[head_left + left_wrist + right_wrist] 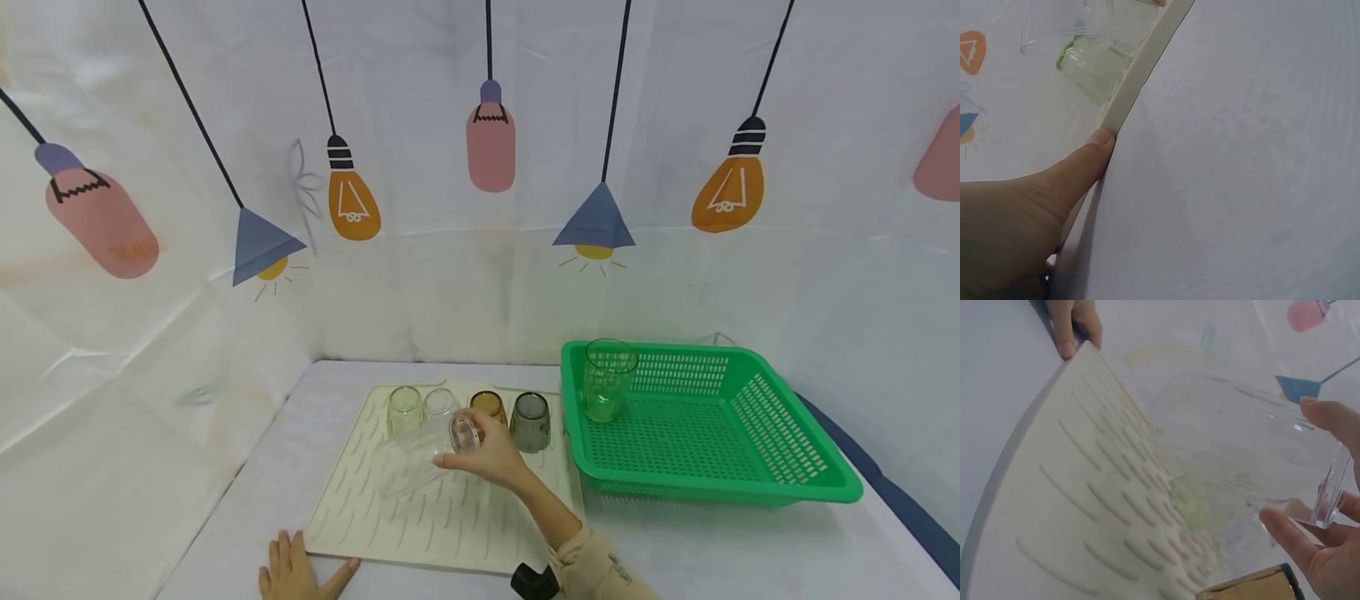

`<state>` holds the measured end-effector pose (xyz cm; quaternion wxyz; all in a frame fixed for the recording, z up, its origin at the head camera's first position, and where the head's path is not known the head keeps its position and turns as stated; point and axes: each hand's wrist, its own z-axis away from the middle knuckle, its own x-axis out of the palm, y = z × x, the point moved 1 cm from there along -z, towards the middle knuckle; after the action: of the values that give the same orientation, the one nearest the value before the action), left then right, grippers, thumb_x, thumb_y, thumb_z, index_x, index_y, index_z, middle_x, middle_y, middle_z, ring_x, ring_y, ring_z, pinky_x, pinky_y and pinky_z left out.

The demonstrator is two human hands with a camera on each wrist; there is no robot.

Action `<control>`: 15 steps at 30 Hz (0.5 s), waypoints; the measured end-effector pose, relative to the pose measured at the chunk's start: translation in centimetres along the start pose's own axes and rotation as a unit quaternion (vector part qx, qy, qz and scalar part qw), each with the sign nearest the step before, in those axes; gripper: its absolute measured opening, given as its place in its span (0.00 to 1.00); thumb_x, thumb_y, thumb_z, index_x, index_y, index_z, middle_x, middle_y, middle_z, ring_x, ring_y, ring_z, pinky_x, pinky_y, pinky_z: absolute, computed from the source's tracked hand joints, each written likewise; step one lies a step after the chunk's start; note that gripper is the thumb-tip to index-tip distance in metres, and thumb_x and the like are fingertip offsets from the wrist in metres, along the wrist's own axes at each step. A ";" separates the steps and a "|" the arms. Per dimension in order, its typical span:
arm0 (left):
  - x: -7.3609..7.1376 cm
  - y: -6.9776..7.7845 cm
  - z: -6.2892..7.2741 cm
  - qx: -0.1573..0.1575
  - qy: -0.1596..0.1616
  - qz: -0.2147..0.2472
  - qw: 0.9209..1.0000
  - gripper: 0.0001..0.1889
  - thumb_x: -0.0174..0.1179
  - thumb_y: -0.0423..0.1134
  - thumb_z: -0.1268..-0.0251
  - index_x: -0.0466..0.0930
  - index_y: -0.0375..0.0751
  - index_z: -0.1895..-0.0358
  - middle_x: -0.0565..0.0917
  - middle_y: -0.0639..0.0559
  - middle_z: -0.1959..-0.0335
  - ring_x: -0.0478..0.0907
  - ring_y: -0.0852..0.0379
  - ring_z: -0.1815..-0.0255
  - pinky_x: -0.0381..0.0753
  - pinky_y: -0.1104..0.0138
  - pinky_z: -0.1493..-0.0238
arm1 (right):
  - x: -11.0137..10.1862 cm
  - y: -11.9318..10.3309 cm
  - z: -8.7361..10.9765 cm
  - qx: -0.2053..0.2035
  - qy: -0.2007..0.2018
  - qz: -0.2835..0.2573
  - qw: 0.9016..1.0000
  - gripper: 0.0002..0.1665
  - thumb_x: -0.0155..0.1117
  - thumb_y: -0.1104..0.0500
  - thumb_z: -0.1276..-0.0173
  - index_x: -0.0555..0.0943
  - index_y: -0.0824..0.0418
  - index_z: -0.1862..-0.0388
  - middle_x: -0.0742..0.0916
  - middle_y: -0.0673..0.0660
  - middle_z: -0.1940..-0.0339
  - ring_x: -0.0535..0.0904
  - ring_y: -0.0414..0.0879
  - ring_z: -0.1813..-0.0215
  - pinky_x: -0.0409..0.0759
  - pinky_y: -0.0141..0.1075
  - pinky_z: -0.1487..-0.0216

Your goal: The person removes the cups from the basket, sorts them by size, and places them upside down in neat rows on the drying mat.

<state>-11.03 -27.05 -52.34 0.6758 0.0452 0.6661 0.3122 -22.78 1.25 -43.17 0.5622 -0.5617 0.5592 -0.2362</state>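
Observation:
My right hand (491, 457) grips a large clear glass (408, 464) near its thick base, the glass tilted on its side above a cream drying mat (442, 537). In the right wrist view, fingers and thumb lie around the base of that glass. Behind it, upside down along the mat's far side, stand a pale green glass (405, 410), a small clear glass (441, 402), an amber glass (488, 403) and a grey glass (531, 423). At the mat's near left corner my left hand (294, 575) rests with fingers spread, its thumb touching the mat's edge.
A green perforated plastic basket (712, 493) stands right of the mat. Inside its left end is a tall clear-looking glass (609, 379), upright. A white cloth (300, 417) covers the table, and a sheet printed with lamps (427, 308) hangs behind.

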 end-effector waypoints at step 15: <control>-0.3 0.2 0.3 0.001 -0.010 0.013 1.000 0.64 0.65 0.67 0.58 0.46 0.11 0.37 0.40 0.13 0.35 0.36 0.22 0.32 0.31 0.34 0.35 | 2.8 -1.8 -1.9 -0.021 -0.045 0.109 0.993 0.45 0.74 0.43 0.50 0.69 0.57 0.35 0.81 0.55 0.46 0.78 0.48 0.49 0.79 0.37 0.55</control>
<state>-10.85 -26.92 -51.93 0.6781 0.0570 0.6592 0.3199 -23.08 -2.43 -42.07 0.5975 -0.5191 0.5958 -0.1361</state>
